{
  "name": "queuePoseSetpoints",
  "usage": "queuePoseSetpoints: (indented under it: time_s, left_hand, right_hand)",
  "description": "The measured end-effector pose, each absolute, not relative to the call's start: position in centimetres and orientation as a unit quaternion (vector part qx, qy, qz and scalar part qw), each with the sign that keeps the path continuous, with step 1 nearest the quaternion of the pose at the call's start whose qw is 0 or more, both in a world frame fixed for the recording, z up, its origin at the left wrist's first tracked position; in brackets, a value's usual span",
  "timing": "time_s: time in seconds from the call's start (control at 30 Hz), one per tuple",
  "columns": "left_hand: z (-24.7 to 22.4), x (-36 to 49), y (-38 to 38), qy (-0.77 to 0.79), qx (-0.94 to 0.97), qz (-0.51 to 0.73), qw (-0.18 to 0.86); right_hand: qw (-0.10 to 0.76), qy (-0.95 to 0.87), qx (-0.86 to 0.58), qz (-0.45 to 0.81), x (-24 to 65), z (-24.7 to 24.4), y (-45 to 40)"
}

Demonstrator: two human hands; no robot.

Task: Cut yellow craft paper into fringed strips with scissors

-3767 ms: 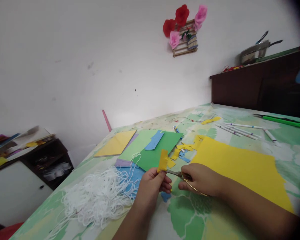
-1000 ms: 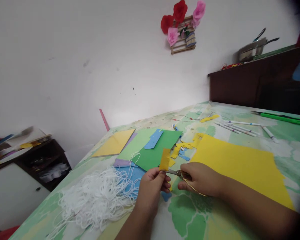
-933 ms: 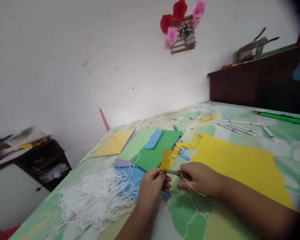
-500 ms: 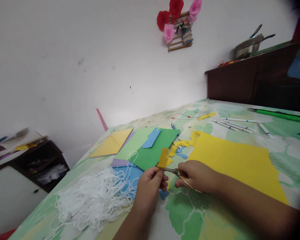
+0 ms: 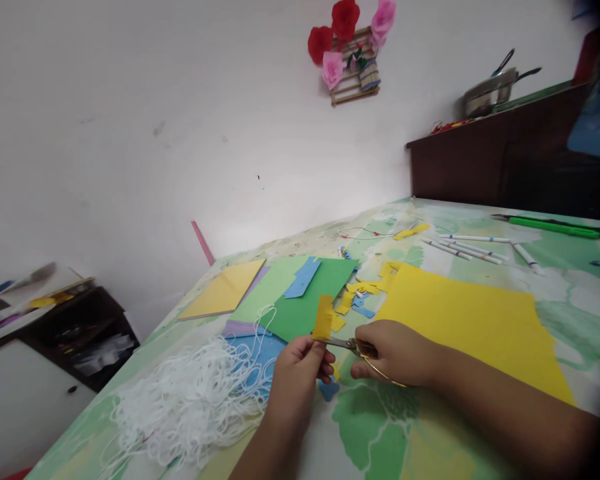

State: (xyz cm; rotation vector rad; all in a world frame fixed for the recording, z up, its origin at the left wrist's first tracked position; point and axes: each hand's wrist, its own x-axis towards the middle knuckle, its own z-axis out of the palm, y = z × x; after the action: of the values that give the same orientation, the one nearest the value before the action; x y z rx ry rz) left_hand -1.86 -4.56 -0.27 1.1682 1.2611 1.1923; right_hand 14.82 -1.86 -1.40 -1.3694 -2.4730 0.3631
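Pinched between the thumb and fingers of my left hand is a small yellow paper strip, held upright. My right hand grips a pair of scissors with gold-coloured handles, its fingers through the loops. The blades lie across the strip's lower end, right by my left thumb; whether they are fully closed I cannot make out. Behind the hands lie yellow and blue paper scraps. A large yellow sheet with a ragged right edge rests beyond my right forearm.
A tangled heap of white string lies left of my left arm. Green sheets and a yellow pad are behind it. White pens and a green cutter knife lie at the back right of the patterned tablecloth.
The view has shifted slightly. Both hands keep nearly the same place, with the strip and the scissors still in them.
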Motion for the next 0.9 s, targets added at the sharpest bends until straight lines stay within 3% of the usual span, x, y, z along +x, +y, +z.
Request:
queuePoseSetpoints:
  time_s: [0.43, 0.9]
  left_hand:
    - [-0.69, -1.61, -4.46, 0.511, 0.423, 0.508, 0.549]
    - [-0.65, -1.69, -4.55, 0.499, 0.458, 0.498, 0.541]
  right_hand:
    - [0.149, -0.859, -0.479, 0.106, 14.76, -1.89, -1.87]
    - [0.154, -0.857, -0.453, 0.193, 15.25, -1.43, -1.73]
